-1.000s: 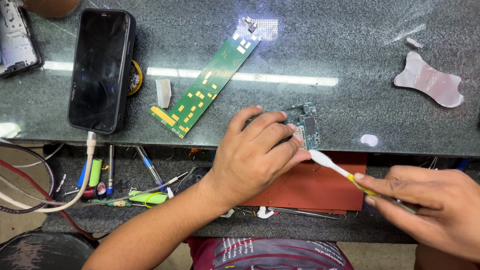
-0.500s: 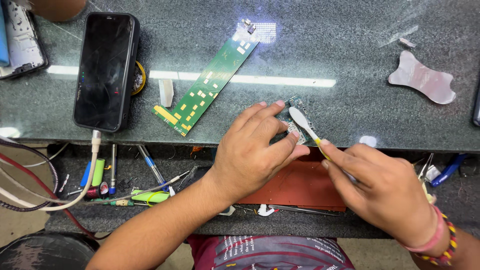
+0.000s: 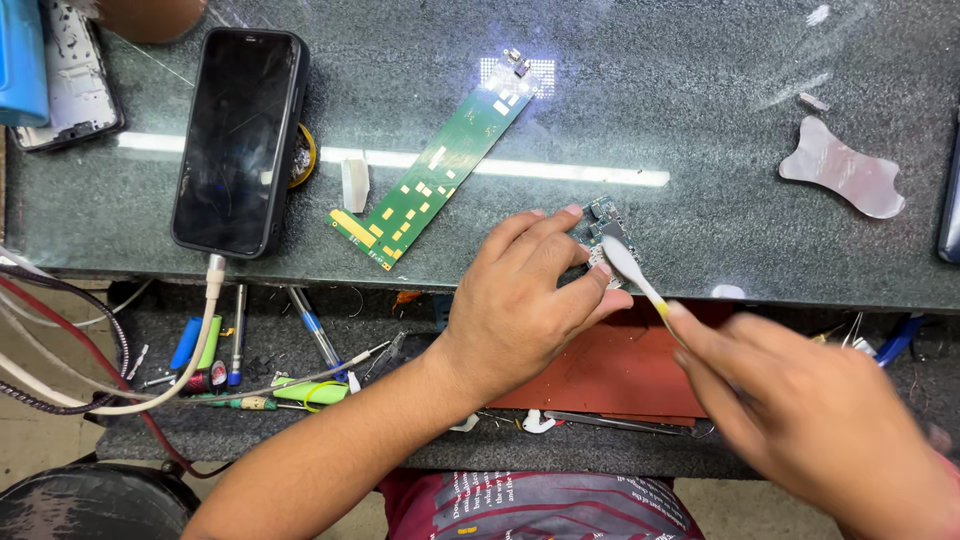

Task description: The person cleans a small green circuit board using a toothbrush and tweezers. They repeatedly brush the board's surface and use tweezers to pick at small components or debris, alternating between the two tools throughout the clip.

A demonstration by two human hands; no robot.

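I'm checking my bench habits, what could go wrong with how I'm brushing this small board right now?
The small board lies near the counter edge, pinned only by left hand fingertips; a hard stroke of the brush in the right hand might flick it off. Bristles could also snag tiny components.

Both forearms are bare to the hands [image 3: 520, 300], and a dark red printed shirt [image 3: 540, 505] covers the torso.

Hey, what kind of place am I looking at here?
Most likely a phone or electronics repair bench. A long green circuit board lies bare on the stone counter, the left hand pins a small board while the right hand brushes it, and a black phone sits plugged into a cable.
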